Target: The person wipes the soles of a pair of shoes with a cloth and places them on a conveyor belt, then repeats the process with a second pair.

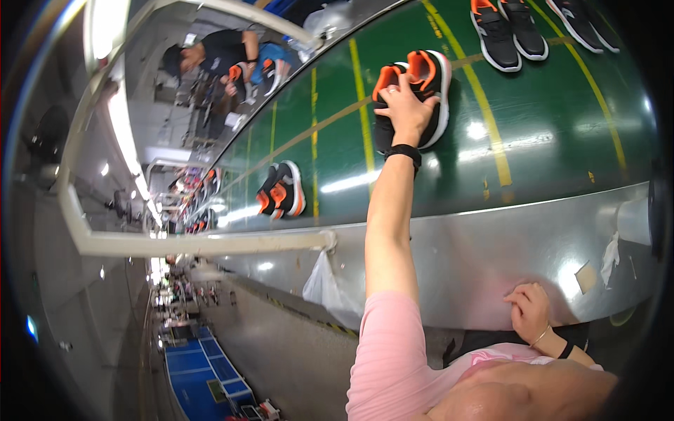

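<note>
While reaching over a green, yellow-striped conveyor belt (337, 151), lays left-hand grip (408, 111) spread wide on two black-and-orange, white-soled shoes (431, 85) there, apparently steadying or positioning, calling next for a tighter hold before any lift, with right-hand grip (531, 309) half-curled by a silvery metal worktop (453, 270), palm hidden.

Black shoes (437, 84), orange linings (421, 64), white soles (446, 98), green belt (337, 151), yellow-striped, pink sleeve (390, 337), black wristband (404, 154), silver-grey ledge (449, 259).

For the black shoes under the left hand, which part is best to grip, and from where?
Probably the neighbouring collars, pinched together from above: the black shoes stand side by side, with their orange-lined tops open to view at the far end.
</note>
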Action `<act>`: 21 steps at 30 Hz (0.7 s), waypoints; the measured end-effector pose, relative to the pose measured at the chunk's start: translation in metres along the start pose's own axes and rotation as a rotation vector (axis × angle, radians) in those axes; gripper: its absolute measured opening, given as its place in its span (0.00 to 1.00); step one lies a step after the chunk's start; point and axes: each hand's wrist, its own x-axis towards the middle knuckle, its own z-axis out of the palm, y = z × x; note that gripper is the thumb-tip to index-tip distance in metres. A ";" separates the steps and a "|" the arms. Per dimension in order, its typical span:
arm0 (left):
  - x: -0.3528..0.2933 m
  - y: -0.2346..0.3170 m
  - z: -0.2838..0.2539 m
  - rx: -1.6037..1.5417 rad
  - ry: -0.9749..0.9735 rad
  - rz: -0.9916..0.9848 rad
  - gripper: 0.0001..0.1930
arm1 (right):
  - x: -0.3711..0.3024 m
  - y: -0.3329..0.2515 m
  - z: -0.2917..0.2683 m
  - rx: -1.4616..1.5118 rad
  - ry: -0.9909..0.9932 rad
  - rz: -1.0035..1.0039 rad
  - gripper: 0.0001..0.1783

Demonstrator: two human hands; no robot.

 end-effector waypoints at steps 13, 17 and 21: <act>-0.257 0.040 -0.140 0.175 -0.218 0.982 0.24 | -0.043 0.090 0.008 0.352 0.370 0.065 0.11; -0.333 0.034 -0.158 0.314 -0.380 1.174 0.28 | -0.032 0.083 0.007 0.412 0.460 0.134 0.14; -0.379 0.031 -0.155 0.280 -0.462 0.947 0.30 | -0.030 0.084 0.004 0.376 0.150 0.166 0.15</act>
